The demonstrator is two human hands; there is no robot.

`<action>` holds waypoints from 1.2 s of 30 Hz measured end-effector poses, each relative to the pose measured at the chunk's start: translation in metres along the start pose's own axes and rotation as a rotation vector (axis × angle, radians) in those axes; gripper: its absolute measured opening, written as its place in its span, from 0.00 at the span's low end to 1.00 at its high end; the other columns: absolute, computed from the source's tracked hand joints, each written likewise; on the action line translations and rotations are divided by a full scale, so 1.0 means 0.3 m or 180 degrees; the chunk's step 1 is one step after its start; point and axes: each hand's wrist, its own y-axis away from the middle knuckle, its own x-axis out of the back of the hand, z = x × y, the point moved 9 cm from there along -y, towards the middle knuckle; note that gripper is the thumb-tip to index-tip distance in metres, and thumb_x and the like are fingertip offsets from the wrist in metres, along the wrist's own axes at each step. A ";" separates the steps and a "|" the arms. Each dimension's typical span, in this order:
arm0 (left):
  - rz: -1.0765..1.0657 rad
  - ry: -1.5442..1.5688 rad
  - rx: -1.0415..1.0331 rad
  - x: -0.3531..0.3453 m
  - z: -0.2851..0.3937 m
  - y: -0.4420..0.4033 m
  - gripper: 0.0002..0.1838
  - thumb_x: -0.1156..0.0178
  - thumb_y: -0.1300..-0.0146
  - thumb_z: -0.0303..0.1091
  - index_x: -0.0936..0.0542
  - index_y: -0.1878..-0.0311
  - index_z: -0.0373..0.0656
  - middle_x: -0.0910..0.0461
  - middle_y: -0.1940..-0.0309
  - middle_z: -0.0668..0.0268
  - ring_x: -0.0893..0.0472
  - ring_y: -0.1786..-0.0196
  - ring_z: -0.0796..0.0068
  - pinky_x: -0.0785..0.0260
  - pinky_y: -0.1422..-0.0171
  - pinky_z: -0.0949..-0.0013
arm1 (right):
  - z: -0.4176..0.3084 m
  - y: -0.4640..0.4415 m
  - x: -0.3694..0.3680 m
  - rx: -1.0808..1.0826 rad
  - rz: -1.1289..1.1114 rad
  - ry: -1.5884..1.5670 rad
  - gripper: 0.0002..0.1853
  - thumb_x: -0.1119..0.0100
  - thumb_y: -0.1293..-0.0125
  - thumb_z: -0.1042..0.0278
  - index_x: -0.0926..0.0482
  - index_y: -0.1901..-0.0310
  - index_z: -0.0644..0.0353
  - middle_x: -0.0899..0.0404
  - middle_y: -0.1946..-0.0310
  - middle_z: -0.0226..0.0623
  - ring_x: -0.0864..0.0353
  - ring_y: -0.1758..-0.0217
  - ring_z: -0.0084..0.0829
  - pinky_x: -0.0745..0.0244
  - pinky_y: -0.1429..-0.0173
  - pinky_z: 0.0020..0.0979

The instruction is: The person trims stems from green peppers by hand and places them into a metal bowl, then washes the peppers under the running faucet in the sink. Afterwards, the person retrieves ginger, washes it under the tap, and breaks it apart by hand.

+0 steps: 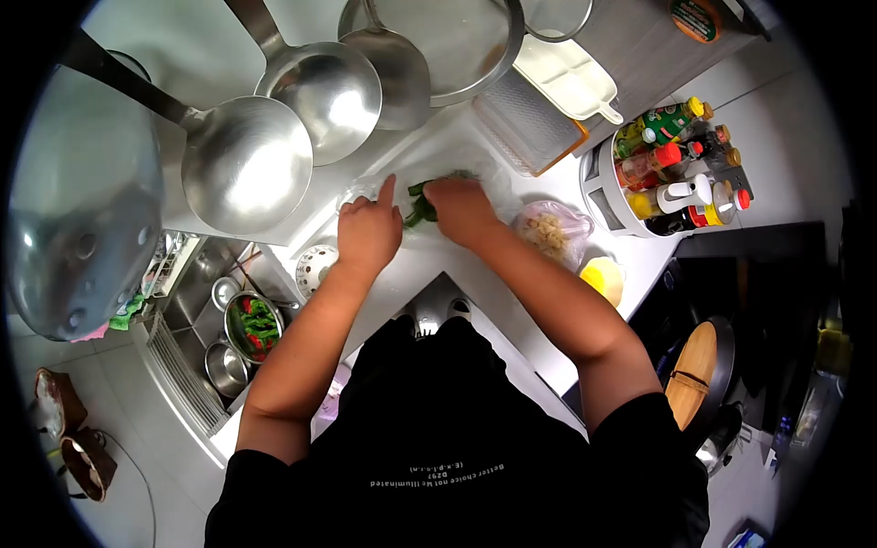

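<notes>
Over the white counter (365,310), my left hand (370,233) has its index finger stretched out and its other fingers partly bent, with nothing visible in it. Just to its right, my right hand (457,205) is closed on a dark green vegetable (420,208), whose exact kind I cannot make out. Parts of the green stick out left of the fingers and above them. Around both hands lies a crumpled clear plastic bag (498,183). Whether the green is inside the bag or on top of it, I cannot tell.
A spotted bowl (315,268) sits beside my left forearm. At right are a bag of pale pieces (551,230), a yellow item (603,279) and a bottle rack (598,187). Ladles (247,164) hang overhead. The sink holds a bowl of red and green peppers (256,324).
</notes>
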 end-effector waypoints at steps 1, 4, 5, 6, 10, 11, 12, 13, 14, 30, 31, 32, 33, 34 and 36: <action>-0.0001 0.0004 0.0144 0.016 -0.006 -0.004 0.25 0.43 0.42 0.34 0.28 0.40 0.43 0.20 0.77 0.59 0.20 0.65 0.60 0.31 0.57 0.60 | 0.024 0.014 0.063 -0.0196 0.0008 -0.0325 0.14 0.41 0.46 0.73 0.24 0.56 0.57 0.21 0.61 0.38 0.22 0.53 0.39 0.28 0.48 0.38; 0.0210 0.0603 0.0022 0.013 -0.003 0.004 0.23 0.43 0.43 0.29 0.26 0.42 0.42 0.19 0.70 0.59 0.20 0.64 0.57 0.30 0.53 0.58 | 0.087 0.080 0.191 -0.0553 0.0454 -0.1735 0.18 0.38 0.51 0.77 0.24 0.55 0.58 0.21 0.63 0.40 0.21 0.55 0.37 0.27 0.49 0.33; 0.0430 0.0825 -0.0091 0.022 0.004 0.009 0.22 0.43 0.44 0.27 0.26 0.43 0.42 0.19 0.69 0.60 0.21 0.65 0.56 0.30 0.52 0.58 | 0.102 0.104 0.226 -0.0615 0.0672 -0.2277 0.20 0.37 0.51 0.78 0.25 0.54 0.58 0.20 0.62 0.40 0.20 0.55 0.36 0.27 0.49 0.31; 0.0648 0.0994 -0.0277 0.065 0.036 0.013 0.21 0.43 0.44 0.26 0.25 0.44 0.42 0.20 0.68 0.60 0.21 0.65 0.57 0.30 0.52 0.59 | 0.117 0.130 0.260 -0.0732 0.0902 -0.2652 0.19 0.41 0.44 0.79 0.26 0.49 0.60 0.20 0.58 0.38 0.20 0.51 0.30 0.26 0.47 0.29; 0.0567 0.2156 -0.0127 0.152 0.118 0.039 0.17 0.42 0.43 0.23 0.24 0.48 0.42 0.21 0.67 0.61 0.22 0.63 0.63 0.30 0.53 0.65 | 0.186 0.198 0.302 -0.1068 0.1946 -0.5001 0.14 0.45 0.36 0.78 0.26 0.48 0.65 0.22 0.53 0.32 0.24 0.50 0.23 0.29 0.45 0.25; 0.0294 0.2563 0.0132 0.130 0.125 0.048 0.16 0.42 0.42 0.23 0.23 0.49 0.42 0.21 0.67 0.62 0.22 0.62 0.66 0.30 0.53 0.66 | 0.182 0.216 0.320 -0.1105 0.1994 -0.4960 0.14 0.45 0.36 0.78 0.26 0.48 0.65 0.22 0.53 0.32 0.25 0.50 0.23 0.29 0.45 0.25; -0.0539 0.3208 0.0696 0.039 0.128 0.060 0.14 0.45 0.33 0.37 0.23 0.48 0.40 0.20 0.63 0.62 0.22 0.59 0.71 0.30 0.54 0.69 | 0.176 0.230 0.338 -0.1134 0.2040 -0.4922 0.14 0.45 0.36 0.78 0.26 0.48 0.65 0.22 0.53 0.32 0.25 0.50 0.22 0.30 0.44 0.25; -0.0988 0.4126 0.0976 0.002 0.158 0.067 0.18 0.50 0.31 0.43 0.23 0.48 0.40 0.20 0.61 0.62 0.22 0.58 0.71 0.30 0.53 0.69 | 0.168 0.243 0.348 -0.1158 0.2090 -0.4886 0.14 0.44 0.36 0.78 0.26 0.48 0.65 0.22 0.52 0.32 0.25 0.50 0.22 0.30 0.44 0.24; -0.1455 0.5038 0.1256 -0.021 0.207 0.077 0.23 0.55 0.29 0.50 0.23 0.48 0.39 0.20 0.59 0.62 0.22 0.57 0.72 0.30 0.52 0.68 | 0.130 0.257 0.382 -0.0807 0.2163 -0.4517 0.17 0.43 0.38 0.79 0.25 0.47 0.60 0.23 0.49 0.33 0.23 0.48 0.28 0.29 0.43 0.29; -0.0073 0.5976 0.2717 -0.083 0.149 0.132 0.17 0.55 0.26 0.46 0.29 0.49 0.43 0.22 0.62 0.64 0.24 0.65 0.75 0.30 0.65 0.74 | 0.038 0.361 0.405 0.0031 0.1751 -0.1785 0.19 0.34 0.46 0.67 0.24 0.51 0.54 0.25 0.53 0.40 0.21 0.56 0.43 0.26 0.55 0.38; -0.0036 0.6033 0.2700 -0.086 0.156 0.132 0.16 0.54 0.26 0.46 0.29 0.50 0.43 0.22 0.63 0.65 0.24 0.66 0.76 0.30 0.65 0.74 | 0.032 0.361 0.415 0.0176 0.1850 -0.1780 0.18 0.35 0.48 0.71 0.24 0.53 0.55 0.25 0.55 0.40 0.21 0.58 0.43 0.26 0.56 0.38; -0.0163 0.6136 0.2531 -0.090 0.178 0.122 0.15 0.53 0.27 0.44 0.29 0.50 0.43 0.23 0.63 0.65 0.24 0.66 0.76 0.31 0.65 0.75 | 0.024 0.359 0.426 0.0331 0.1949 -0.1778 0.18 0.36 0.49 0.74 0.24 0.54 0.56 0.25 0.57 0.40 0.22 0.60 0.43 0.26 0.57 0.39; -0.0291 0.6228 0.2363 -0.094 0.201 0.112 0.13 0.52 0.27 0.43 0.28 0.50 0.43 0.23 0.63 0.65 0.24 0.66 0.77 0.31 0.64 0.75 | 0.015 0.358 0.436 0.0484 0.2050 -0.1782 0.18 0.36 0.50 0.77 0.25 0.55 0.58 0.26 0.59 0.40 0.22 0.61 0.43 0.26 0.57 0.39; -0.0431 0.6315 0.2193 -0.094 0.225 0.104 0.12 0.51 0.27 0.41 0.28 0.51 0.43 0.23 0.64 0.65 0.25 0.66 0.77 0.31 0.64 0.76 | -0.002 0.359 0.446 0.0638 0.2125 -0.1661 0.19 0.37 0.52 0.79 0.25 0.55 0.57 0.26 0.58 0.40 0.22 0.60 0.43 0.25 0.56 0.39; -0.0316 0.6625 0.2102 -0.087 0.255 0.092 0.11 0.50 0.28 0.39 0.27 0.51 0.43 0.23 0.63 0.65 0.25 0.65 0.77 0.30 0.61 0.75 | -0.035 0.367 0.464 0.0934 0.2273 -0.1413 0.21 0.38 0.54 0.82 0.24 0.55 0.57 0.27 0.56 0.40 0.22 0.57 0.42 0.25 0.54 0.39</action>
